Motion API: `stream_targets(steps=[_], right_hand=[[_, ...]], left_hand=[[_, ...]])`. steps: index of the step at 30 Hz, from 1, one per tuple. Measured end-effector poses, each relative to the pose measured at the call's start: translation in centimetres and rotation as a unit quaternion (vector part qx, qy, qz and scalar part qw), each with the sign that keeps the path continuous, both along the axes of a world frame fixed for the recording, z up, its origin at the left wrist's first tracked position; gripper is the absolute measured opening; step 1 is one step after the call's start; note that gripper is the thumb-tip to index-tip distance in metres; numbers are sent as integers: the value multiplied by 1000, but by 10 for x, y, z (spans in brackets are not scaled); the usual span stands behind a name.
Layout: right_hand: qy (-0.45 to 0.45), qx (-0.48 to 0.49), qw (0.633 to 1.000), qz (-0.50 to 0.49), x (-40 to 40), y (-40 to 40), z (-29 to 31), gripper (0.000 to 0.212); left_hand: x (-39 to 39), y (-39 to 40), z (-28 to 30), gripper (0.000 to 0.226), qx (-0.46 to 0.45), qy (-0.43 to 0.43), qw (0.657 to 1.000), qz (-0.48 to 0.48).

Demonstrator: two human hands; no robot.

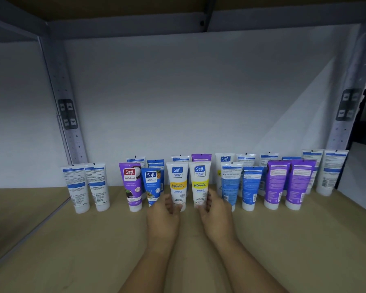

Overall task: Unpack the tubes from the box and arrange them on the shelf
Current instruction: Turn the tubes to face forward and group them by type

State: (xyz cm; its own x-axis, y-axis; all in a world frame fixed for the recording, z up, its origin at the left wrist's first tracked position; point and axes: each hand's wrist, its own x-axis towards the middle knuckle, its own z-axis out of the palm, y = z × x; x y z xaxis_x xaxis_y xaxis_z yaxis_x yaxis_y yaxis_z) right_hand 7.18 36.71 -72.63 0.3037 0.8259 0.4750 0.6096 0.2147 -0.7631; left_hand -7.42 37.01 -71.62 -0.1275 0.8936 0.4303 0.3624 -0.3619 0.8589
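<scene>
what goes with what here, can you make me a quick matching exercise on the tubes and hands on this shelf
Column one:
1. left hand
2. right hand
3. purple Naturals tube
4. two white tubes at far left

Column two:
A. stand apart from the main row, back labels showing
B. grips the left Vitamin C tube
C. stands front-facing, left of the blue Naturals tube
D. grips the right Vitamin C tube

Pairs: 1-B, 2-D, 3-C, 4-A

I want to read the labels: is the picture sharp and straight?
Head view: white Vitamin C tubes at centre read clearly; far-right white tubes are blurred; the grey metal shelf posts lean from wide-angle distortion; a diagonal shadow crosses the back wall.
</scene>
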Motion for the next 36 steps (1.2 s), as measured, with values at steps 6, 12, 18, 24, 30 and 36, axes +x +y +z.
stream_targets(steps=[6,12,18,24,30,36], right_hand=[[41,-25,999,-23,21,-30,2,29],[38,-13,993,-108,77,-60,7,26],[27,14,987,-157,113,-52,7,28],[7,20,991,-131,113,-30,8,41],[11,22,991,-131,118,-23,7,43],[11,19,996,-84,120,-25,2,39]], left_hand=[[6,-24,-1,18,-26,24,999,29],[49,-41,1,23,-33,20,999,-23],[106,-38,4,27,3,22,998,-66],[132,-11,-1,27,20,36,997,-61],[137,-2,-3,31,45,93,995,-15],[138,-4,-5,36,70,130,989,-11]])
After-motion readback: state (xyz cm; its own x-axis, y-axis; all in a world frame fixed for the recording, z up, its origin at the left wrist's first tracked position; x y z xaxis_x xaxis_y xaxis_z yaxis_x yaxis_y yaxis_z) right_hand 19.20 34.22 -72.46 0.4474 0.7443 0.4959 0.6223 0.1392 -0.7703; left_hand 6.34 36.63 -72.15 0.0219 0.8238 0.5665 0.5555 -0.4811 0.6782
